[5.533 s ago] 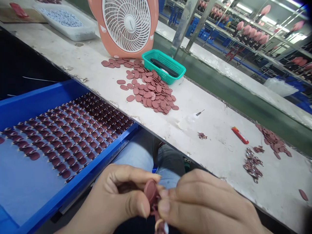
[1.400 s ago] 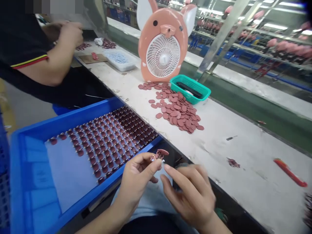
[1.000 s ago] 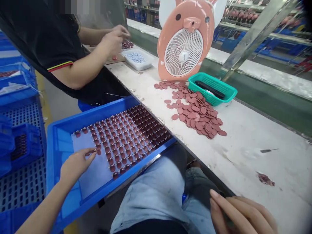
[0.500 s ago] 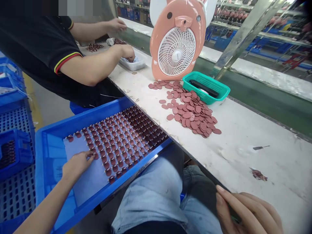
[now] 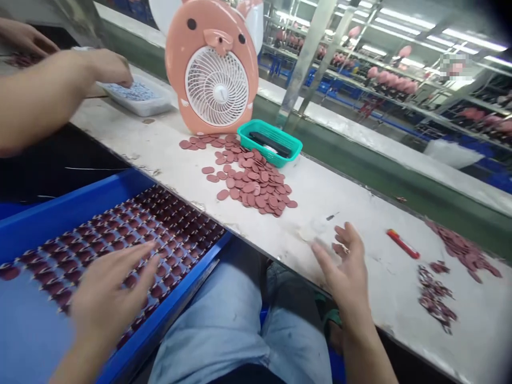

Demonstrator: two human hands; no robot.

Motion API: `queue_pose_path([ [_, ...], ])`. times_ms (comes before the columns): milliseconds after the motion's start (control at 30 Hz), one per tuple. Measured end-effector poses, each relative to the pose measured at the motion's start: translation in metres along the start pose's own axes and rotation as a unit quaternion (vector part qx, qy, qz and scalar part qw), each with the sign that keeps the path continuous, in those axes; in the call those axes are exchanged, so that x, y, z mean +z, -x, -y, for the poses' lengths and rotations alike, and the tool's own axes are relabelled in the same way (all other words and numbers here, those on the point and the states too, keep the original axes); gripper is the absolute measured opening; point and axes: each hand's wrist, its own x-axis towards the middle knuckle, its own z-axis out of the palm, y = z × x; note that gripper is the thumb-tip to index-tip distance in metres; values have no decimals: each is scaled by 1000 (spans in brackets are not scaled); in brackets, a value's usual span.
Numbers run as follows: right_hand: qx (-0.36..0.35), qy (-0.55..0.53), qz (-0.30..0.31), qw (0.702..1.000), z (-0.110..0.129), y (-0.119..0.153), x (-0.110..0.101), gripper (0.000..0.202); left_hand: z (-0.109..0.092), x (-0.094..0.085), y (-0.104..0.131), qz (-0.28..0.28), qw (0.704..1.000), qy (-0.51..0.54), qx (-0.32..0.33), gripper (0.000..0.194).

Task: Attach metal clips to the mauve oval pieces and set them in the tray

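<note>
My left hand (image 5: 114, 296), smeared by motion, hovers over the blue tray (image 5: 132, 349), fingers stretched out and nothing visible in them. Under it, rows of small dark-red rounded pieces with pale, shiny bits (image 5: 176, 216) stand on a bluish sheet (image 5: 28, 325). Over the white worktop (image 5: 340, 186) my right hand (image 5: 348, 269) is raised, its thumb and fingers apart and no object seen between them. A thin dark pointed bit (image 5: 332, 216) lies just beyond its fingers. Flat reddish-brown oval pieces (image 5: 260, 186) are heaped farther back, out of reach of both hands.
Behind the heap stand an orange animal-faced fan (image 5: 172, 69) and a green basket (image 5: 298, 154) holding a black object. On the right lie a red cutter-like tool (image 5: 404, 244), more reddish pieces (image 5: 466, 248) and small assembled bits (image 5: 436, 298). A co-worker's arm (image 5: 52, 90) reaches into a white container (image 5: 152, 108).
The view has swung right. My left hand has lifted off a piece at the edge of the rows. My right hand has moved over the worktop and its fingers have spread.
</note>
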Motion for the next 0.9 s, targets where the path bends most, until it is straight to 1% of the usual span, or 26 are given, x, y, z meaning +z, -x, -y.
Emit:
queue_pose_path([
  [33,4,10,19,1000,-1,-7,4,91,-24,18,-11,15,998,16,66,23],
  [100,0,27,54,998,-3,-19,12,86,-65,53,-38,62,990,43,116,22],
  [133,-2,31,71,997,-3,-24,15,79,-80,69,-52,85,987,45,131,25],
  [167,-4,33,87,996,-2,-28,17,71,-91,83,-67,116,981,42,147,31],
  [233,-5,28,107,994,2,-30,17,55,-103,103,-91,170,969,34,173,42],
  [300,-1,11,114,993,5,-28,13,46,-105,112,-102,218,955,31,200,46],
  [333,1,-1,113,994,6,-25,10,44,-104,112,-102,237,948,33,212,48],
  [400,4,-34,108,994,7,-15,3,41,-98,107,-92,266,935,37,233,57],
  [433,5,-54,104,993,6,-9,-1,40,-95,103,-83,278,931,56,231,61],
  [467,8,-78,98,992,6,-2,-3,39,-92,99,-74,286,929,85,220,60],
  [533,20,-137,87,987,7,14,-7,38,-91,89,-56,297,925,149,184,41],
  [567,30,-170,89,981,8,21,-7,37,-93,85,-47,294,926,184,148,32],
  [600,43,-203,97,973,11,29,-6,36,-97,80,-40,283,929,220,96,26],
  [667,72,-259,133,954,19,42,-1,34,-112,70,-28,251,929,273,-17,20],
  [700,85,-281,157,943,25,48,2,34,-121,65,-23,240,919,303,-81,20],
  [733,95,-299,180,932,30,52,6,36,-131,60,-19,237,899,336,-148,22],
  [767,102,-311,200,924,35,56,11,38,-140,55,-15,243,870,371,-215,23],
  [800,110,-328,218,913,39,58,15,40,-148,51,-11,257,836,401,-271,24],
  [867,132,-369,248,886,46,62,22,42,-159,43,-4,275,751,466,-378,22],
  [900,144,-390,259,871,48,63,24,41,-162,40,-2,279,719,492,-405,22],
])
